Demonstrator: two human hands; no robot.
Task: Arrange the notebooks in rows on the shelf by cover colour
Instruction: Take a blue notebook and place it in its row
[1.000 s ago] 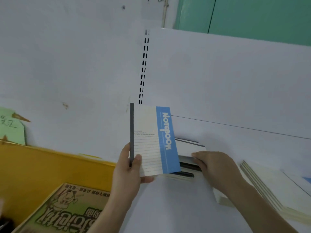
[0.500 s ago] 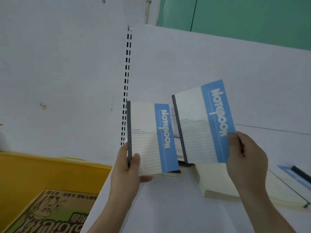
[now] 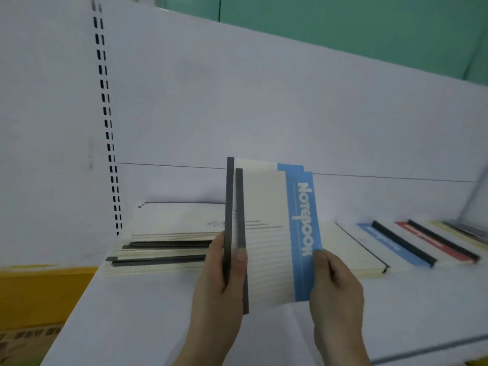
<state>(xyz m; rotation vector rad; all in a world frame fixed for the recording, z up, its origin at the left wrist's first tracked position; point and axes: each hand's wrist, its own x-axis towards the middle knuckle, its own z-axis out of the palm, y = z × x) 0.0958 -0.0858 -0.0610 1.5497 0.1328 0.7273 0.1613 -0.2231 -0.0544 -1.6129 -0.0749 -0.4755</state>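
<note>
Unsorted stack: a loose pile of cream-paged, dark-spined notebooks (image 3: 163,249) is seen lying flat at about 9 o'clock of the hands, on the white shelf board (image 3: 148,313), its edges uneven.
Left hand (image 3: 219,283): closed on the spine side of the held books — thumb laid on the front cover, fingers hidden behind.
Held books: two cream notebooks with a blue title band and grey spines (image 3: 266,233) are held upright above the shelf's front half, one overlapping the other and slightly offset, so both spines and both blue bands show.
Right hand (image 3: 335,286): pinched on the blue-band edge at the lower corner; how many covers it grips cannot be told.
Sorted row: at 2 to 3 o'clock, lying flat, a cream book with a black elastic (image 3: 353,249), then a blue-banded notebook (image 3: 390,241), then a red-banded notebook (image 3: 433,240) — further ones beyond are blurred.
Step in hand: it is judged that two blue covers are being squared together, mid-sort.
Next move: the pair would need to be aligned and laid with the blue one at 2 o'clock, clear of the red.
</note>
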